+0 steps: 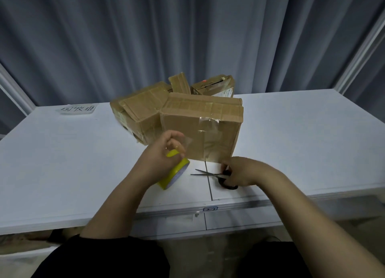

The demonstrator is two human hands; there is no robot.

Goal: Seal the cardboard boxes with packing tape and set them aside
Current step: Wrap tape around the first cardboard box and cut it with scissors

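Left hand [160, 159] grips the tape roll [177, 171], right hand [241, 171] curls round the scissors [226, 178] — the front box [202, 127] (just beyond them, a strip half stuck) looks partly sealed, not yet set aside.

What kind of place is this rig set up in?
Likely a makeshift packing station indoors: a white table against a grey curtain, a pile of cardboard boxes, and a handwritten paper label on the tabletop.
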